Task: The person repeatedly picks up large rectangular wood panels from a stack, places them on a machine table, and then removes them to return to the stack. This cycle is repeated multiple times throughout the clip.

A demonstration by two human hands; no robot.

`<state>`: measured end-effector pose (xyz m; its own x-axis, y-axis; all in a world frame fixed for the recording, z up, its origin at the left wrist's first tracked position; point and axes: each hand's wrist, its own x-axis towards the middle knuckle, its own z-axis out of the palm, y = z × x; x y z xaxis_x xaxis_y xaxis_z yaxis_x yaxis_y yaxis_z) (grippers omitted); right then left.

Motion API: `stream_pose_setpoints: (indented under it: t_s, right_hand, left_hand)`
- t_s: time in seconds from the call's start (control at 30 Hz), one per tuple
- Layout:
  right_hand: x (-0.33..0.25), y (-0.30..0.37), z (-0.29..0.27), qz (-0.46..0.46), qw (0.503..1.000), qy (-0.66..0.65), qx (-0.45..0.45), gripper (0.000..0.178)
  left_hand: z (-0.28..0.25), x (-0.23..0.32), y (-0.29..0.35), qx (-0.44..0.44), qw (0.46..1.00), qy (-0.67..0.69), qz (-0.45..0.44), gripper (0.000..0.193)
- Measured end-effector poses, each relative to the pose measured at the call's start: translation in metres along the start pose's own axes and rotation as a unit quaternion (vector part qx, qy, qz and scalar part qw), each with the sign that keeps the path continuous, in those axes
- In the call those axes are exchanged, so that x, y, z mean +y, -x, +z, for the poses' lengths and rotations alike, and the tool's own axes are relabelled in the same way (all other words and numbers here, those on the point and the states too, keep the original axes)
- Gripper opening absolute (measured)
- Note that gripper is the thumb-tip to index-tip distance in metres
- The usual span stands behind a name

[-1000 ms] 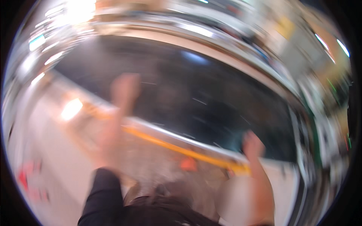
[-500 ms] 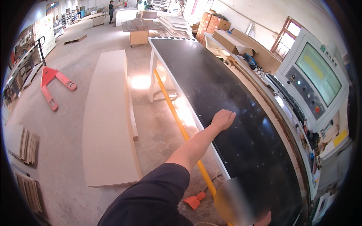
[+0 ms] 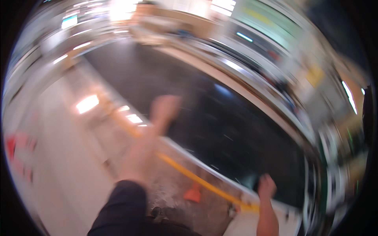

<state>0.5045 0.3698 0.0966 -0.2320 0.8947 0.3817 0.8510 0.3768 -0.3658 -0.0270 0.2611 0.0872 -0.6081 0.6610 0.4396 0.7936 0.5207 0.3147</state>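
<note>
My left hand (image 3: pixel 167 108) is over the long black tabletop (image 3: pixel 220 129), smeared by motion, so its fingers cannot be made out. Whether it touches the surface I cannot tell. Closer to the near right end, my right hand (image 3: pixel 267 188) is at the table's front edge with its fingers curled in. A small dark patch shows beside those fingers; what it is, or whether it is held, is too blurred to tell.
A yellow bar (image 3: pixel 185 171) runs below the table's front edge, with an orange foot pedal (image 3: pixel 193 193) on the floor by it. A grey control panel (image 3: pixel 256 41) stands behind the table. Pale boards (image 3: pixel 59 145) lie left, near a red pallet jack (image 3: pixel 12 149).
The view has swung to the right and is now blurred. My right hand, mostly hidden before at the lower edge, now shows at the table's front edge.
</note>
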Motion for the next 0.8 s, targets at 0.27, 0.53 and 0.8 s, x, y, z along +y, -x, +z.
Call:
stream_pose_setpoints:
  t_s: [0.27, 0.53, 0.8]
  right_hand:
    - [0.027, -0.003, 0.019, -0.139, 0.986, 0.026, 0.090, 0.011]
    - [0.017, -0.006, 0.009, -0.196, 0.975, 0.053, 0.094, 0.010]
    - [0.011, -0.010, 0.005, -0.241, 0.961, 0.078, 0.107, 0.025]
  left_hand:
    - [0.058, -0.064, -0.047, 0.059, 0.943, 0.322, -0.060, 0.050]
    - [0.071, -0.077, -0.046, 0.085, 0.940, 0.330, -0.016, 0.051]
    - [0.065, -0.066, -0.046, 0.103, 0.948, 0.302, 0.005, 0.049]
